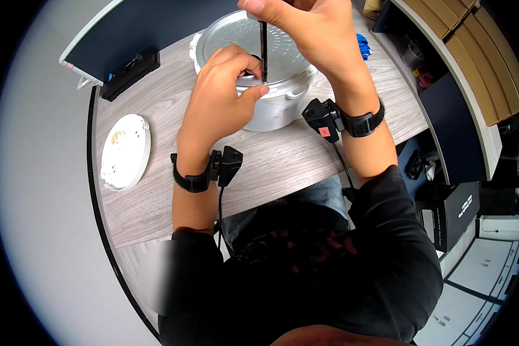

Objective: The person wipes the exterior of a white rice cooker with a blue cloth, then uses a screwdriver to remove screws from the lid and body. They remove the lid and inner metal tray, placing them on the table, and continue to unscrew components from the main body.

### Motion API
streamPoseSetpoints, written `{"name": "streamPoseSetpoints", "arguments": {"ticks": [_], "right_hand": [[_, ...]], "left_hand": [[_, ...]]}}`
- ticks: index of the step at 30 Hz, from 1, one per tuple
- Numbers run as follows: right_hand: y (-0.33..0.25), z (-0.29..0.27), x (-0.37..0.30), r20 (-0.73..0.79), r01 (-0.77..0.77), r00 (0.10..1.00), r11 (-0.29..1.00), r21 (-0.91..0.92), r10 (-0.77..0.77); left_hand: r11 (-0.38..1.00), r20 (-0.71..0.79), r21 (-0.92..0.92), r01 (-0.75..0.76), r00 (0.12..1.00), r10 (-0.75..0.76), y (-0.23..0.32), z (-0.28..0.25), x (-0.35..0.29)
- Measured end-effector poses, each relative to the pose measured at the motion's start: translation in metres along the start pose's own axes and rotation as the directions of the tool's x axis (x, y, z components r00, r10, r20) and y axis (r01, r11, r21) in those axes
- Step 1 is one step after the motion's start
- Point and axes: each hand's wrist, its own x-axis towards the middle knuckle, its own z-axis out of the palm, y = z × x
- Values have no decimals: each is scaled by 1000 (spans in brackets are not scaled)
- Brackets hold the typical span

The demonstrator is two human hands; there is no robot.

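Observation:
A round silver-grey appliance body (277,112), shaped like a pot with a slotted disc-like top, stands at the far middle of the table. My right hand (326,37) is raised above its right side, closed around the handle of a screwdriver (263,49), most of which the fingers and the frame's edge hide. The black shaft points straight down to the near rim. At its tip, my left hand (216,95) rests on the top with fingers curled, thumb and forefinger close around the tip. Anything between them is too small to make out.
On the wood-grain table (271,158), a white round cover (127,153) lies at the left. A black case (131,75) sits by the dark divider (167,23). Something blue (363,47) lies right of the appliance. Brown cardboard boxes (487,63) top the right shelf; a black box (452,216) stands below.

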Motion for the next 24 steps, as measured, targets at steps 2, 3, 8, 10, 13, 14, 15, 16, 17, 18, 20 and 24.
{"name": "streamPoseSetpoints", "arguments": {"ticks": [2, 3, 8, 10, 13, 14, 15, 16, 17, 18, 20, 24], "right_hand": [[-5, 6, 0, -23, -30, 999, 999, 31, 31], [-11, 10, -2, -43, -61, 997, 997, 50, 64], [-2, 2, -1, 46, -4, 999, 992, 126, -1], [-9, 1, -1, 88, -27, 996, 997, 68, 21], [-3, -2, 1, 72, 58, 997, 968, -243, -41], [-4, 0, 1, 38, 44, 999, 989, -142, -39], [-5, 3, 1, 4, 33, 999, 999, -40, -32], [-7, 5, 1, -30, 25, 999, 998, 61, -23], [-11, 6, 0, -28, 10, 1000, 995, 96, -8], [-15, 7, 0, -25, -5, 1000, 991, 131, 8], [-17, 7, -1, -30, -20, 999, 988, 155, 25], [2, 3, 0, -16, -2, 1000, 999, 42, 3]], "left_hand": [[1000, -21, 25, 3, 1000, -2, 2, 0, -1], [999, -30, 37, 7, 1000, -6, 2, 0, -2], [997, -67, 64, 54, 997, -50, 9, 3, -2], [996, -88, 62, 67, 994, -62, 11, 4, -2], [995, -89, 75, 73, 994, -66, 11, 5, -2], [994, -90, 80, 69, 994, -62, 11, 4, -2], [994, -91, 86, 65, 994, -57, 10, 4, -3], [994, -91, 90, 59, 995, -50, 10, 4, -3], [994, -91, 88, 61, 994, -53, 10, 4, -3], [994, -92, 87, 63, 994, -55, 9, 5, -3], [995, -89, 81, 65, 994, -58, 9, 5, -2], [994, -92, 92, 67, 994, -58, 11, 5, -3]]}}
